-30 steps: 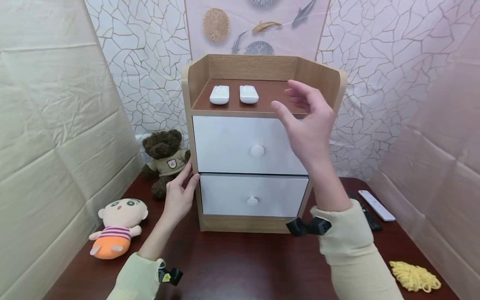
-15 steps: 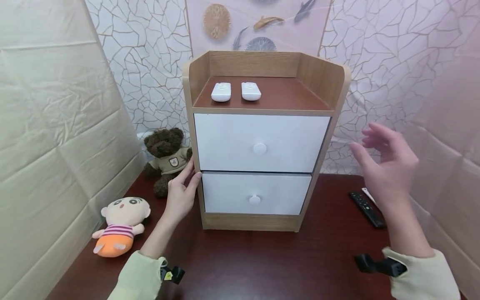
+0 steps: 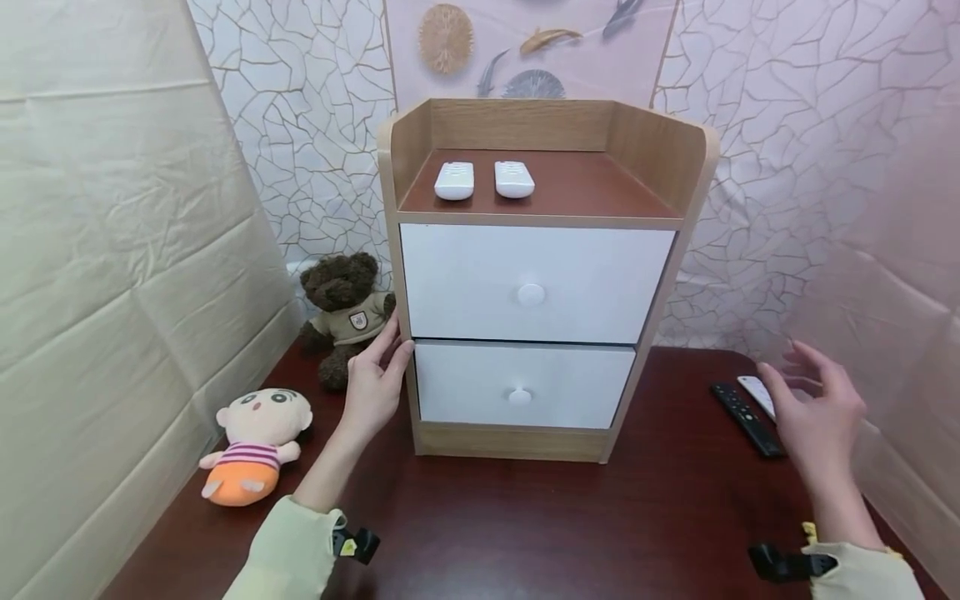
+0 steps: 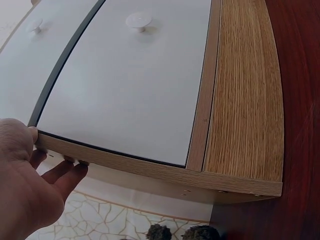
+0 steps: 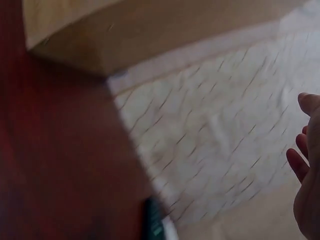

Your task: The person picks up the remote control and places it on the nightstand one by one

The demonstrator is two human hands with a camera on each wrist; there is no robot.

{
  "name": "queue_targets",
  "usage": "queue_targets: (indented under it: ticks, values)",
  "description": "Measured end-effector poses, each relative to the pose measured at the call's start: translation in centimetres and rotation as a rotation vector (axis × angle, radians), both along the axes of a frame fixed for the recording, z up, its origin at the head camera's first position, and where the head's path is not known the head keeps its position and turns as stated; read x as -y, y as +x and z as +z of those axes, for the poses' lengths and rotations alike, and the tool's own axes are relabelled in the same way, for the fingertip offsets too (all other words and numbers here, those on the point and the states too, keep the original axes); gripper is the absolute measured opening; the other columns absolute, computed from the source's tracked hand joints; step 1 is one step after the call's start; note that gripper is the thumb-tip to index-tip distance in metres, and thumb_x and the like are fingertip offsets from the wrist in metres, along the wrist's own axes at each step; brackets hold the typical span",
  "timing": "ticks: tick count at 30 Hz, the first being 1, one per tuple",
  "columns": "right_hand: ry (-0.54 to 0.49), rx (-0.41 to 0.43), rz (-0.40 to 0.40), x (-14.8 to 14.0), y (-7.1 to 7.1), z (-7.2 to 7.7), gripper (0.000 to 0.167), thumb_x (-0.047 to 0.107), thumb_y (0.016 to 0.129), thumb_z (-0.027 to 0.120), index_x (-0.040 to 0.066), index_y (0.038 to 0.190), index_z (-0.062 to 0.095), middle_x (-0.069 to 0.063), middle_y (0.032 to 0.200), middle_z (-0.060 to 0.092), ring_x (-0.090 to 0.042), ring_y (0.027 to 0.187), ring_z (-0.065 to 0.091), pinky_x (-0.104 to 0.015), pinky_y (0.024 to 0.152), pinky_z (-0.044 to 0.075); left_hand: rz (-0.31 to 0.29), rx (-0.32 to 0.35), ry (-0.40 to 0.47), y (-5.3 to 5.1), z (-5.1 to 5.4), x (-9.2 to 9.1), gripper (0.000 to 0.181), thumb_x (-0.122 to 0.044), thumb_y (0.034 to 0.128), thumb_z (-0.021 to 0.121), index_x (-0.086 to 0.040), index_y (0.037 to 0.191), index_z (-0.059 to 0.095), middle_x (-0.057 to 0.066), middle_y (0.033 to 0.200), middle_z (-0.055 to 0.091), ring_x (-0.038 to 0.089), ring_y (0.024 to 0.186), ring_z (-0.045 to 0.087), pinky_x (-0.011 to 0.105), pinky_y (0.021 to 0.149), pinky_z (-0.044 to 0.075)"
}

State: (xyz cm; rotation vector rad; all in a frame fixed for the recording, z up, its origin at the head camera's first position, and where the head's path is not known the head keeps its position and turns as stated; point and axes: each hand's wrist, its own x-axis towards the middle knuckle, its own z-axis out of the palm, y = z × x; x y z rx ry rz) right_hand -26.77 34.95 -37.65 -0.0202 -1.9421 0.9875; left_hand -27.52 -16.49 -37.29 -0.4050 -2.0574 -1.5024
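A wood-edged cabinet [image 3: 510,442] with two white drawers stands mid-table. My left hand [image 3: 373,392] holds its left edge, thumb at the front and bent fingers against the side panel, as the left wrist view shows. Both the upper drawer [image 3: 465,279] and the lower drawer [image 3: 468,379] are closed, each with a round white knob. To the right, my right hand [image 3: 821,417] hovers with loosely bent fingers and nothing between them. Nearest to it lie a black remote control [image 3: 746,419] and a white remote control [image 3: 757,393], the latter partly hidden.
On the cabinet's top lie two white objects [image 3: 454,181], side by side, like remotes seen end-on. A brown teddy bear [image 3: 341,287] sits behind my left hand, and a plush doll [image 3: 251,446] lies at the left. My right wrist mostly hides yellow yarn [image 3: 810,532].
My right hand has moved from in front of the cabinet's top, right and down, to beside the remote controls. The left hand stays on the cabinet's edge. The head view has shifted slightly.
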Motion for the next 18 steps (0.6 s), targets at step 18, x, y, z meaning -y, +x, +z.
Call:
queue_targets:
  ticks: [18]
  values:
    - [-0.031, 0.441, -0.101, -5.9, -1.9, -7.8, 0.063, 0.021, 0.098, 0.071, 0.006, 0.154, 0.047, -0.022, 0.145, 0.054, -0.01, 0.117, 0.055, -0.006, 0.078, 0.035, 0.014, -0.023, -0.018, -0.1, 0.0, 0.0, 0.053, -0.018, 0.106, 0.061, -0.012, 0.156, 0.045, 0.01, 0.149, 0.053, 0.024, 0.127, 0.06, 0.036, 0.099, 0.051]
